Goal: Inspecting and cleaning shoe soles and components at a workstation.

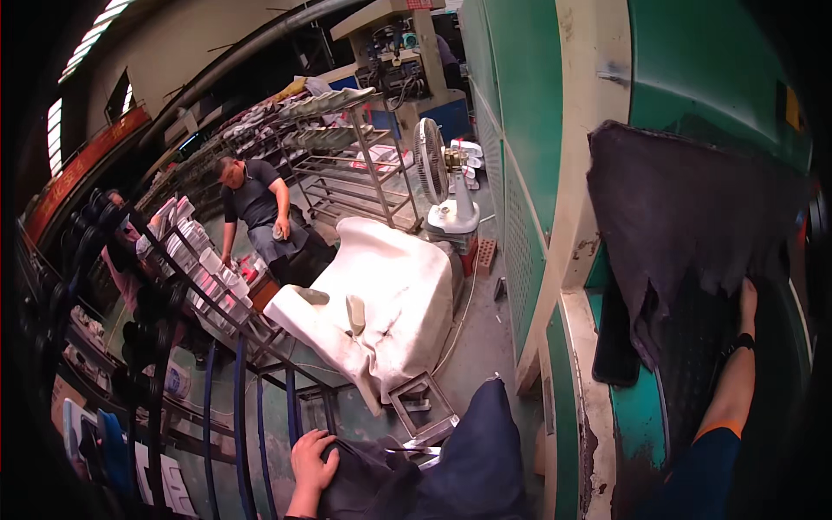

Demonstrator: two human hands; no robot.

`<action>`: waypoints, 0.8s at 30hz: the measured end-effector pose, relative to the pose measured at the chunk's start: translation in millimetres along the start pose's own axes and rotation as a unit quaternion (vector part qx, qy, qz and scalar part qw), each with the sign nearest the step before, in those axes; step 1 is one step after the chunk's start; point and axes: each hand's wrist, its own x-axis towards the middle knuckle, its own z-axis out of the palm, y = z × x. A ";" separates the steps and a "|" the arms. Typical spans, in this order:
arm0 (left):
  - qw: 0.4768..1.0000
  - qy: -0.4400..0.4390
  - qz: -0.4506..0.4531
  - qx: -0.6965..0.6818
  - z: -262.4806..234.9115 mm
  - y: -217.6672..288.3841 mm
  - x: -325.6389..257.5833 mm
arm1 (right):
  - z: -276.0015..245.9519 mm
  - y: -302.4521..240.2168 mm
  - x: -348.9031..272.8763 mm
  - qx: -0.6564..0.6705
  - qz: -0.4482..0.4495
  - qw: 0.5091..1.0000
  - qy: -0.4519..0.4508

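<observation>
My left hand (314,461) lies on my dark-trousered knee (364,472), fingers loosely spread, with nothing in it. My right arm stretches forward at the right, a dark band round the wrist. Its hand (749,299) reaches up beneath a ragged dark cloth flap (693,199) that hangs on the green machine (715,65). The flap and shadow hide those fingers, so their grip does not show. Just left of that arm, a black phone-like slab (617,338) stands against the machine's worn, cream-edged front.
Dark metal racks (243,425) stand close on my left. Ahead is a large draped whitish sheet (390,286), with a metal frame (425,407) near my knees. A white fan (451,182) stands beyond. Another person (260,208) sits at the far left beside stacked pale pieces (204,260).
</observation>
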 end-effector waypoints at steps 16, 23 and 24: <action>0.999 -0.020 -0.015 0.022 -8.8 12.7 -2.8 | 110.7 -103.6 -2.3 -0.436 0.097 0.894 0.034; 0.999 0.013 -0.036 0.030 -22.4 8.6 -20.5 | 87.1 -120.0 -64.3 -0.432 0.128 0.893 0.002; 0.999 0.017 -0.040 0.004 -22.0 6.2 -17.1 | 74.9 -137.6 -85.0 -0.409 0.108 0.906 -0.004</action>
